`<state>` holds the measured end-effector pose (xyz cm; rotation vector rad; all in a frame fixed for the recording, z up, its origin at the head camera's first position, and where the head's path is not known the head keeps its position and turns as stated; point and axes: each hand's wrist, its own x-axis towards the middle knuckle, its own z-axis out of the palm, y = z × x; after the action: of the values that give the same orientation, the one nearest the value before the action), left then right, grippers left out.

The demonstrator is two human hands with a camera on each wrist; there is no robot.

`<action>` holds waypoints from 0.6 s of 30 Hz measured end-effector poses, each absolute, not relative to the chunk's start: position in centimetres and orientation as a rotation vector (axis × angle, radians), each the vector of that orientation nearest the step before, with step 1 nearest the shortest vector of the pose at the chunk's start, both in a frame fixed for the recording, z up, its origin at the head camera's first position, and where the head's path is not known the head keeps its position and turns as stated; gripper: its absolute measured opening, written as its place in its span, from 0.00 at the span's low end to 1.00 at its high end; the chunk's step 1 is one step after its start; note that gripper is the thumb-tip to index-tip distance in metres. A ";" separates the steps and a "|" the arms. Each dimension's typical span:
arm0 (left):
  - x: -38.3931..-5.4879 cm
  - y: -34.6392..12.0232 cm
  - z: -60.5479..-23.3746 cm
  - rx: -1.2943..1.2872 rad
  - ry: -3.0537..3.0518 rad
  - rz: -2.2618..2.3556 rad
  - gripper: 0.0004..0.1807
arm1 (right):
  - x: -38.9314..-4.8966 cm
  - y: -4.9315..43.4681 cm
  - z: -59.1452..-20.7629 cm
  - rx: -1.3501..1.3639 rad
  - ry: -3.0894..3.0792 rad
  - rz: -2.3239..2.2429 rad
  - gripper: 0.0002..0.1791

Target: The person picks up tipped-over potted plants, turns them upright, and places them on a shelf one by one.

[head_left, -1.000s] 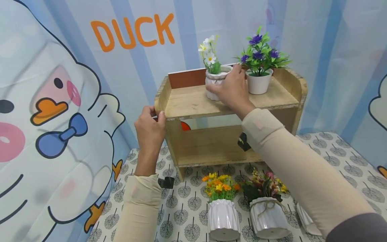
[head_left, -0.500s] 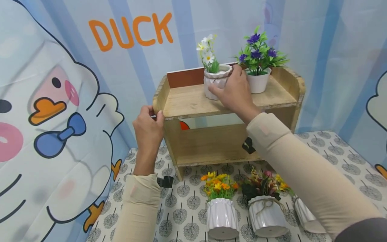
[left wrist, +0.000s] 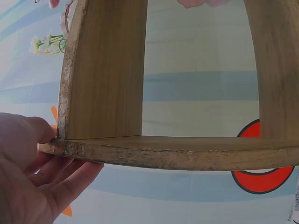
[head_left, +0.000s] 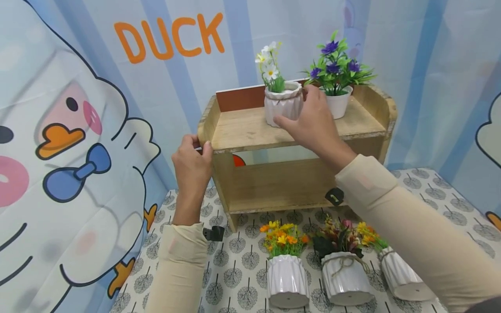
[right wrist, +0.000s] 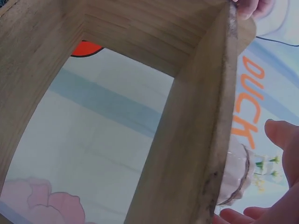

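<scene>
A wooden shelf (head_left: 250, 135) stands against the backdrop. My left hand (head_left: 192, 165) grips its upper left corner, thumb on one face and fingers on the other, as the left wrist view shows. On the top board sits a white ribbed pot (head_left: 279, 106) with white daisies and a cord round its neck. My right hand (head_left: 313, 119) is spread at the pot's right side. In the right wrist view its thumb (right wrist: 280, 133) stands away from the pot; whether the other fingers touch it is hard to tell. Right of that hand is a smaller white pot (head_left: 338, 104) with purple flowers.
On the tree-patterned cloth (head_left: 235, 278) in front stand a white pot (head_left: 287, 278) with orange and yellow flowers, a white pot (head_left: 346, 280) with reddish flowers and a bow, and another white pot (head_left: 403, 274) partly behind my right sleeve. A lower board (head_left: 270, 204) spans the shelf.
My right hand has loosened from the daisy pot and drawn slightly to the right, baring more of the pot. The pot stays about where it was. My left hand keeps its hold on the shelf.
</scene>
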<state>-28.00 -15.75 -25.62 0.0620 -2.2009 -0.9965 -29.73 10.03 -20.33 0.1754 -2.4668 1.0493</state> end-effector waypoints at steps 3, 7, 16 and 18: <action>-28.0 -15.7 -25.7 0.066 -2.204 -1.000 0.16 | -29.1 10.3 -20.3 0.199 -2.489 1.027 0.53; -28.1 -15.6 -25.8 0.071 -2.209 -0.999 0.16 | -28.3 10.7 -20.6 0.220 -2.493 1.022 0.53; -28.0 -15.7 -25.7 0.049 -2.187 -0.982 0.16 | -26.2 11.9 -21.5 0.201 -2.486 1.125 0.55; -28.0 -15.7 -25.8 0.044 -2.184 -0.980 0.16 | -25.8 12.2 -21.7 0.224 -2.477 1.121 0.54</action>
<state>-27.98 -15.69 -25.75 0.0436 -2.1836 -0.9797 -25.82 12.16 -21.67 0.2240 -2.4769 1.1207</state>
